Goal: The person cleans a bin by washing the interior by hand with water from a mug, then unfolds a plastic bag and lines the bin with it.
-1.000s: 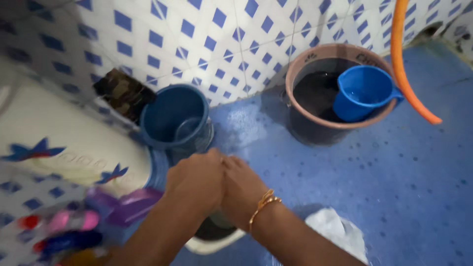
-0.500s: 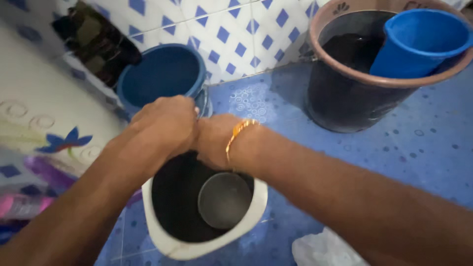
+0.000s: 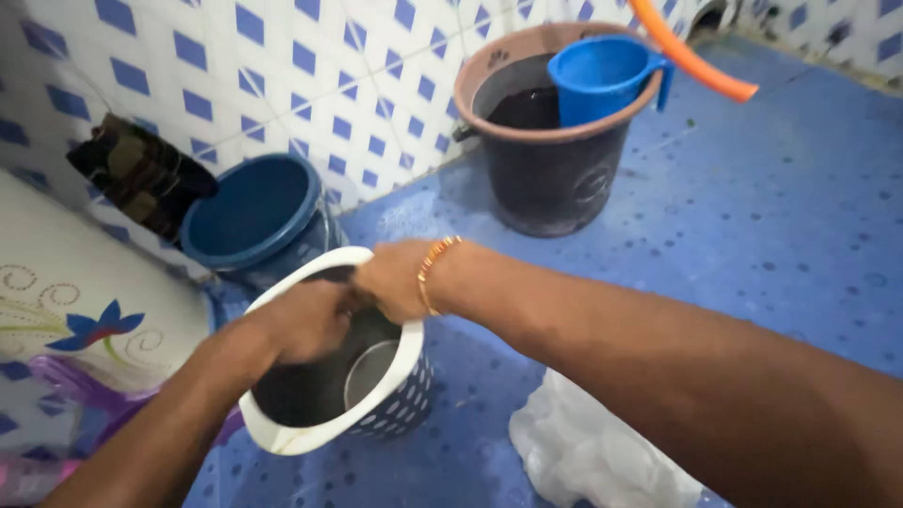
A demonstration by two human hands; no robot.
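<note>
We tilt white bin (image 3: 310, 428) off floor: left hand (image 3: 306, 320) and right hand (image 3: 395, 279) both clamped on its rim, steadying it.

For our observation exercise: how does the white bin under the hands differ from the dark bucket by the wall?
The white bin has a perforated side and is tilted; the dark bucket has solid walls and stands upright. The bin holds a grey inner pail; the bucket holds dark water and a blue jug. Both are open-topped and sit on the blue floor.
</note>
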